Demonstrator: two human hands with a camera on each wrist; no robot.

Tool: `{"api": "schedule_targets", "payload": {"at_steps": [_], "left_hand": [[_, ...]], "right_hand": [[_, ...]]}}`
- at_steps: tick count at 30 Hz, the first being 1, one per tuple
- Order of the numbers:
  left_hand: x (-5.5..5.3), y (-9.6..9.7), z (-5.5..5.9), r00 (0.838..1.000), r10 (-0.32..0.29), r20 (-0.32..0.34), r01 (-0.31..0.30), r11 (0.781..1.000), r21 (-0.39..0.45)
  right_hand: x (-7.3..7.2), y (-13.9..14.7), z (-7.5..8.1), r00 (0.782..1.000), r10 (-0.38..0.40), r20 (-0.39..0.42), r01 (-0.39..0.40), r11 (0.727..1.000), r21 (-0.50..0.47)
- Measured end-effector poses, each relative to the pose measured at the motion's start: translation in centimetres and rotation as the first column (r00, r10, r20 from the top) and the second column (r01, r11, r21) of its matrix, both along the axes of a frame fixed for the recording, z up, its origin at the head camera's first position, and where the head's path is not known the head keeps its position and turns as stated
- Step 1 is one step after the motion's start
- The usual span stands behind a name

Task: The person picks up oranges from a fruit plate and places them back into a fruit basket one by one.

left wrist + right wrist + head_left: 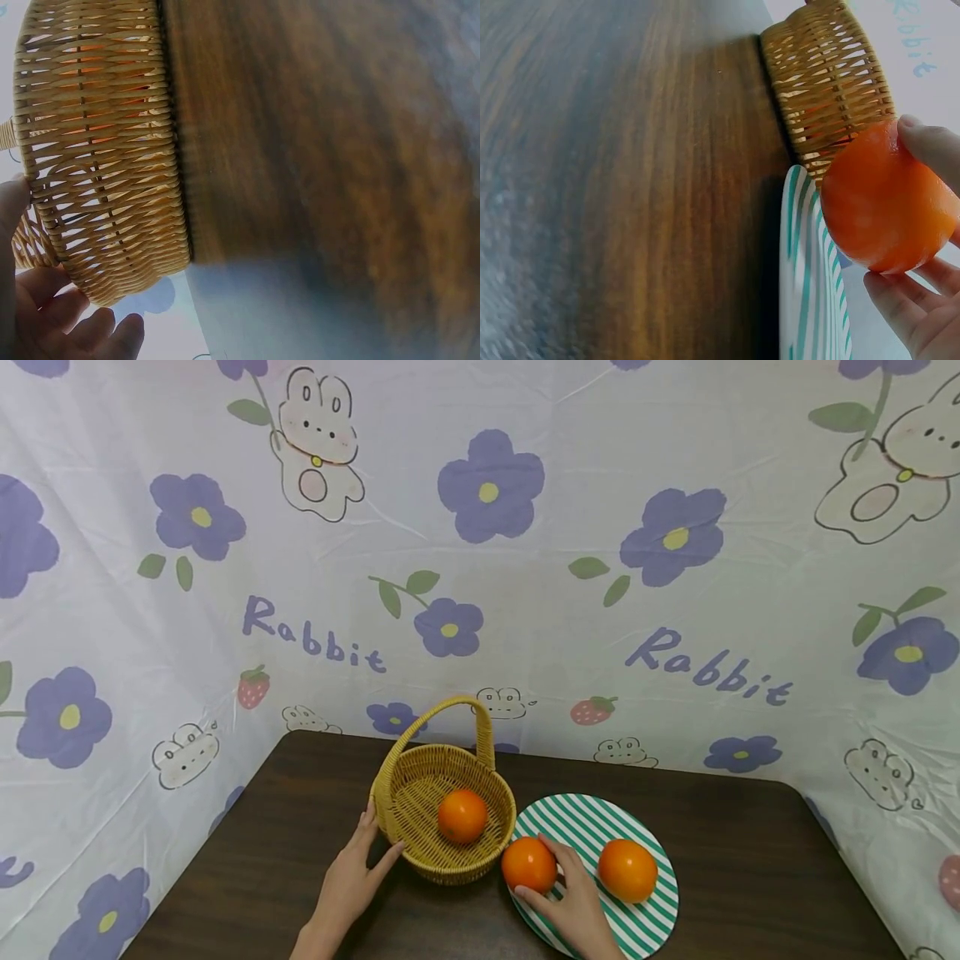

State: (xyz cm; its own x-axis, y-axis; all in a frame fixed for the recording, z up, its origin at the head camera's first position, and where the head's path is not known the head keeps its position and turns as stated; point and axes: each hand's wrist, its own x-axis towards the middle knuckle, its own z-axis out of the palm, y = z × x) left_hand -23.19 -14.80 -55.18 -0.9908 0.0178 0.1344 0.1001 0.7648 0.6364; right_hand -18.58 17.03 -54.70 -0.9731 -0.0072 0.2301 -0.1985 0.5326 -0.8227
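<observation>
A yellow woven basket (442, 858) with a tall arched handle stands on the table, and one orange (462, 817) lies inside it. My left hand (347, 878) holds the basket's left side, thumb at the front and fingers farther back; the left wrist view shows the thumb (10, 206) by the rim. Between thumb and fingers, my right hand (576, 906) grips a second orange (885, 199) at the left edge of a green-and-white striped plate (573, 817), close to the basket. A third orange (627, 871) rests on the plate, right of that hand.
The dark wooden table (750, 860) extends to both sides of the basket and plate. A white cloth (525, 610) printed with flowers and rabbits hangs behind and around the table.
</observation>
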Motion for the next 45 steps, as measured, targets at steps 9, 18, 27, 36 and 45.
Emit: {"api": "schedule_targets", "payload": {"at_steps": [9, 18, 27, 36, 45], "left_hand": [[0.0, 0.0, 0.2, 1.0, -0.01, -0.005, 0.01, 1.0, 0.019], [0.1, 0.0, 0.3, 1.0, -0.019, -0.01, 0.019, 1.0, 0.024], [0.1, 0.0, 0.4, 1.0, -0.015, -0.006, 0.015, 1.0, 0.015], [0.0, -0.1, 0.4, 1.0, -0.018, -0.022, 0.018, 1.0, 0.011], [0.0, -0.1, 0.3, 1.0, -0.011, 0.007, 0.011, 1.0, 0.006]], "right_hand": [[0.1, 0.1, 1.3, 0.998, -0.032, -0.059, 0.034, 0.999, 0.031], [-0.1, 0.5, 2.4, 0.992, -0.056, -0.116, 0.061, 0.997, 0.038], [-0.5, 0.1, 3.8, 0.995, -0.068, -0.078, 0.07, 0.997, 0.024], [-0.9, -0.7, 5.2, 0.995, -0.035, -0.097, 0.038, 0.999, 0.034], [-1.6, -1.9, 6.0, 0.99, 0.017, -0.138, -0.015, 1.0, 0.017]]}}
